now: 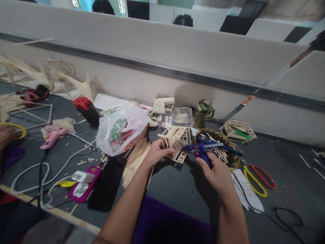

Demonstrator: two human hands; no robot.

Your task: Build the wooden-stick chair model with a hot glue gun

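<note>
Purple cloth [165, 220] nearest, at worktop's near edge. Left hand [156, 152] closed on left side of stick-frame model [175, 140], mid-worktop, beside loose stick bundle [134, 159]. Right hand [215, 171] wrapped round blue glue gun [200, 150], nozzle aimed left at model's right face, just beside it. Yellow scissors [256, 178] lie further right.

No legible text anywhere: print on the plastic bag [122, 130] and the magenta package [83, 184] too blurred to read (mere colored blotches at this size).
</note>
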